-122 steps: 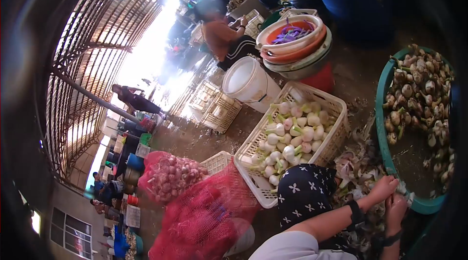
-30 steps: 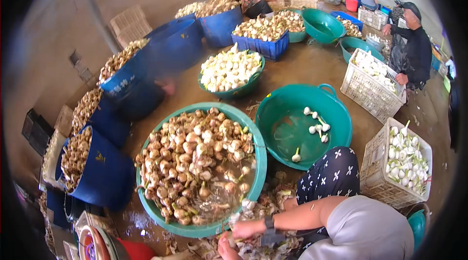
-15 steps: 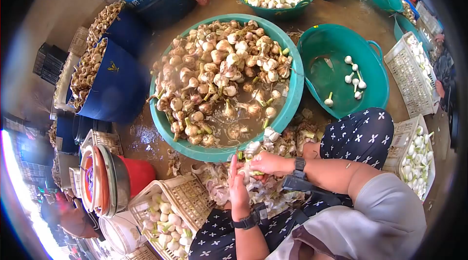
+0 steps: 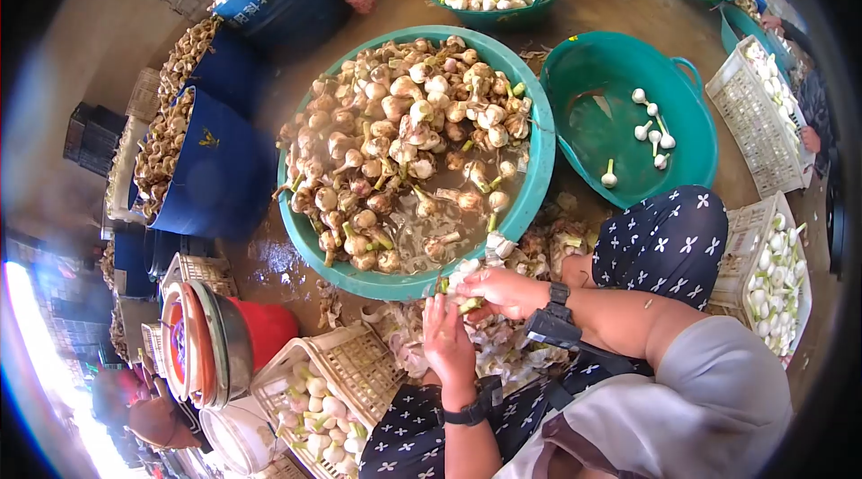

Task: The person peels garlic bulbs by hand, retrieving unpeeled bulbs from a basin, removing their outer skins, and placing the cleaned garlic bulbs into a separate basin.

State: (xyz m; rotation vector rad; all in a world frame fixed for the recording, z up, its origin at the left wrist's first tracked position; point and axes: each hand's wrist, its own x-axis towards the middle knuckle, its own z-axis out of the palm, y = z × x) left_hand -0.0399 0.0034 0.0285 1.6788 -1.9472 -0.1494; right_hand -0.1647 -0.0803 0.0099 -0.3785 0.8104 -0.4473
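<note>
Closest, right hand (image 4: 507, 292): I saw fingers curled tightly round garlic (image 4: 470, 305), stem end jutting, held low apparently to keep it over the peelings (image 4: 503, 355).
Left hand (image 4: 449, 342): raised just beside the garlic, fingers nearly straight; whether it gripped anything, I couldn't tell.
Forearms (image 4: 611, 304): right reached across, left rose from below.
Basin (image 4: 542, 138): stood just beyond, presumably keeping dirty bulbs (image 4: 386, 107) within reach.
Green tub (image 4: 579, 75): sat beside it, holding a few white bulbs (image 4: 655, 138).

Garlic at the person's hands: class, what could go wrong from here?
The garlic might slip from the right hand's grip and fall among the loose skins. Since the left hand is close to the basin, a dropped piece could land in its brownish water instead. Skins lying near the rim may get swept in too.
</note>
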